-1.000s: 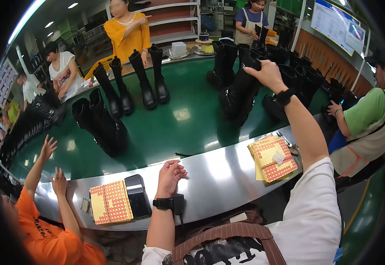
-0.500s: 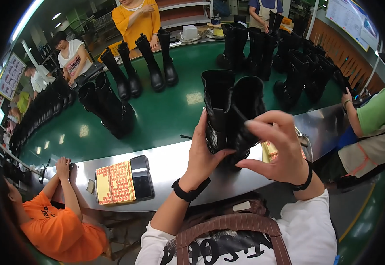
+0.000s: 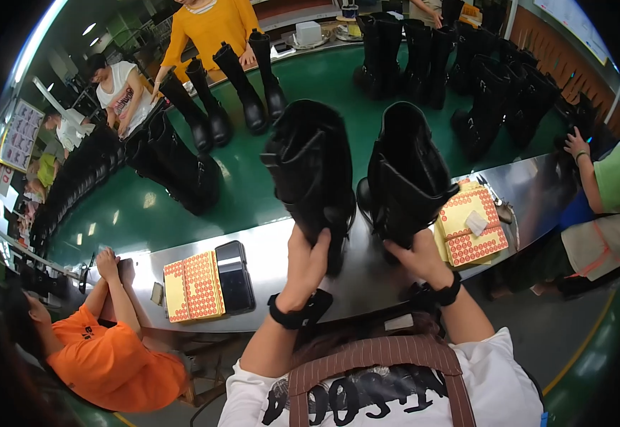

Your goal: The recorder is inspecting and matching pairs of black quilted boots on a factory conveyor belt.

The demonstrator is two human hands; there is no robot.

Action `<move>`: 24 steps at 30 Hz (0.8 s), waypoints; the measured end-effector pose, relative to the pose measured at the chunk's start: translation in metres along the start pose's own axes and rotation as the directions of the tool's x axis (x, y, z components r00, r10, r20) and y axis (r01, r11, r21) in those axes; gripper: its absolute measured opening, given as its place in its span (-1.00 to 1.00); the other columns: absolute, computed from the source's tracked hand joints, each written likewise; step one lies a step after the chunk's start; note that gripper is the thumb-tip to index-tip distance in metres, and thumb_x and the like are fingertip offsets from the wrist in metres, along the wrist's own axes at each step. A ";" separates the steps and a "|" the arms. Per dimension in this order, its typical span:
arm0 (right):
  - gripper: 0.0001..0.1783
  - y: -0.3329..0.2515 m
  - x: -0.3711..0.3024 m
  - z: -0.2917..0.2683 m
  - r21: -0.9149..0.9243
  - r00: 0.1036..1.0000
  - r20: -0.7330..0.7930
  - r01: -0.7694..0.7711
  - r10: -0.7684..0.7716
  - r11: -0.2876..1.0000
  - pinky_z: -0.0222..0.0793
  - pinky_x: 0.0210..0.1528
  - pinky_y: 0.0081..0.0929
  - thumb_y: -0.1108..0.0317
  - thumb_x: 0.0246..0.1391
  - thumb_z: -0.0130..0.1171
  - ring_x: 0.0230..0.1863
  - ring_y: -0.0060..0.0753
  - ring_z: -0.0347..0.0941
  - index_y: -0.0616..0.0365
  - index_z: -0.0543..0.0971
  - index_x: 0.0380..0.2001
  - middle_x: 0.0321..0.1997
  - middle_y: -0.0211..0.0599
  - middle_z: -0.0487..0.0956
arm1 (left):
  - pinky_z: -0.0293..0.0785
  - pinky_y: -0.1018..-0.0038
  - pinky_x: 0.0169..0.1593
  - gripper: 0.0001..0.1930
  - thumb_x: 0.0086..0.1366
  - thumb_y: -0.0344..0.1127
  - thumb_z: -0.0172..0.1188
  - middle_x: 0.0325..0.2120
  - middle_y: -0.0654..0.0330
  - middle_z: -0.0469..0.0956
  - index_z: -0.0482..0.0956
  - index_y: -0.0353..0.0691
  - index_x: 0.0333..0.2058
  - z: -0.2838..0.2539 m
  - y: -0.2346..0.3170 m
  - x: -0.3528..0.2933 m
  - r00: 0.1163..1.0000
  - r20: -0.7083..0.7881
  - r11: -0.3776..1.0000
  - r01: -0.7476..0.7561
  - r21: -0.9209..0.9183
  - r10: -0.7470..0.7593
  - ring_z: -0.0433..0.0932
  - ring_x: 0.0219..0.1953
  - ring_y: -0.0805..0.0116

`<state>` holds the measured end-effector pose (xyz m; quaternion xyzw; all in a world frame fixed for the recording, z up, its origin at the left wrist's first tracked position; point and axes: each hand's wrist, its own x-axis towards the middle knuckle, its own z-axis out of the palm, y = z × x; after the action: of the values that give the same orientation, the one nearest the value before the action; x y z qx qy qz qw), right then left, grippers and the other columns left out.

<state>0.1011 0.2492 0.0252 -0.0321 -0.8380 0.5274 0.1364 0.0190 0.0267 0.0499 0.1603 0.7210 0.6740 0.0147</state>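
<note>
Two tall black boots are held up over the steel table edge [image 3: 367, 285]. My left hand [image 3: 307, 262] grips the lower part of the left boot [image 3: 311, 171]. My right hand [image 3: 417, 257] grips the sole end of the right boot [image 3: 407, 178]. Both boot shafts open toward the camera. Each wrist wears a black band.
A green conveyor [image 3: 139, 213] carries several pairs of black boots. Sheets of orange dot stickers [image 3: 193, 286] and a black phone [image 3: 234, 276] lie left of my hands; another sticker sheet [image 3: 472, 225] lies right. A person in orange [image 3: 103, 356] sits left, one in green [image 3: 609, 178] right.
My right hand reached out to the boots on the conveyor, then both hands brought a pair in. The boots are now closer and spread apart, one per hand.
</note>
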 end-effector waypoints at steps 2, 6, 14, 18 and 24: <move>-0.48 0.003 -0.001 -0.013 -0.003 0.989 0.014 0.146 -0.146 0.989 0.33 0.20 -0.27 0.38 -0.02 0.33 0.12 -0.05 0.48 0.27 0.53 0.05 0.07 0.03 0.57 | 0.44 0.46 0.02 -0.68 0.26 -0.51 0.12 -0.15 0.13 0.61 0.51 -0.42 0.00 -0.025 0.000 -0.010 0.999 0.040 0.998 -0.008 0.061 0.006 0.55 -0.10 0.38; -0.30 0.008 -0.002 -0.013 0.045 0.995 0.002 0.098 -0.098 0.994 0.28 0.24 -0.29 0.34 -0.05 0.41 0.18 -0.15 0.40 0.31 0.41 0.17 0.14 -0.08 0.50 | 0.37 0.44 0.11 -0.52 0.21 -0.47 0.23 -0.05 0.07 0.56 0.40 -0.39 0.12 -0.041 -0.003 -0.025 0.994 0.073 0.985 0.074 0.154 -0.086 0.51 0.00 0.27; -0.39 -0.028 -0.031 -0.010 0.033 0.702 -0.046 0.713 -0.711 0.701 0.40 -0.19 -0.38 0.36 -0.10 0.36 -0.22 -0.27 0.46 0.22 0.38 0.05 -0.08 -0.06 0.51 | -0.14 -0.04 0.39 0.03 -0.07 -0.16 0.29 0.26 -0.12 0.24 -0.03 -0.41 0.34 -0.050 0.091 -0.024 0.540 -0.325 0.630 -0.668 0.397 0.777 0.24 0.32 -0.01; -0.37 -0.058 -0.013 0.041 0.263 0.920 -0.039 0.386 -0.390 0.884 0.39 0.03 -0.24 0.33 0.12 0.21 -0.01 -0.04 0.49 0.26 0.31 0.24 0.01 -0.13 0.52 | 0.14 -0.04 0.29 -0.32 -0.09 -0.32 0.30 -0.06 0.02 0.51 0.43 -0.41 0.09 -0.038 0.150 -0.024 0.796 0.236 0.390 -0.502 0.772 0.557 0.46 -0.01 -0.03; -0.46 -0.072 0.050 0.085 0.173 0.958 0.028 0.276 -0.285 0.946 0.38 0.03 -0.28 0.27 0.22 0.18 0.02 0.04 0.50 0.20 0.35 0.22 -0.01 0.02 0.55 | 0.29 0.34 -0.32 -0.68 -0.32 -0.32 0.51 -0.54 0.24 0.25 0.73 -0.11 -0.44 -0.044 0.176 -0.066 0.864 0.407 0.339 -0.493 0.801 0.296 0.33 -0.34 0.18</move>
<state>0.0373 0.1524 0.0646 0.1128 -0.7902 0.5716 0.1900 0.1081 -0.0252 0.2130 0.3766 0.8969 0.1604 -0.1671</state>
